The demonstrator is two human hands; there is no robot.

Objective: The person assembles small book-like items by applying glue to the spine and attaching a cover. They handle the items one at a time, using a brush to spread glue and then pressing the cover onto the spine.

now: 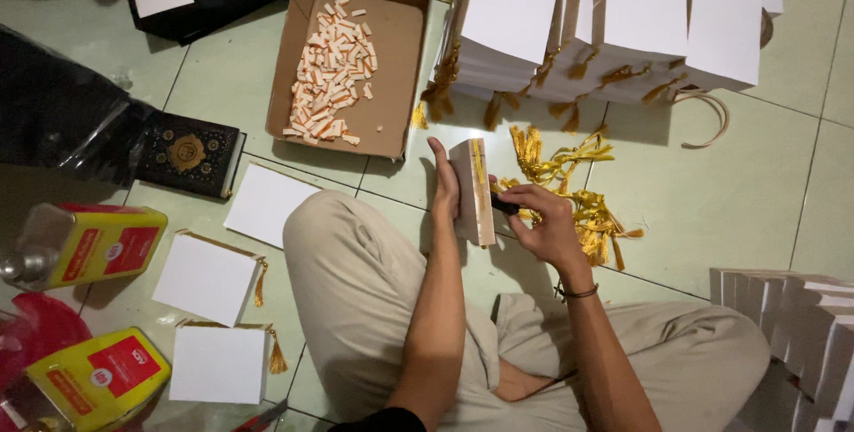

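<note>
My left hand holds a thick white book block upright on its edge over the floor, spine side facing right. My right hand grips a small dark tool pressed against the block's spine. A heap of gold tassel cords lies on the tiles just beyond my right hand. My legs in beige trousers are crossed beneath both arms.
A shallow cardboard tray holds several small paper strips. Stacks of white book blocks with gold tassels stand behind. Three white blocks lie at left, beside a dark ornate book and yellow tins. More white stacks sit at right.
</note>
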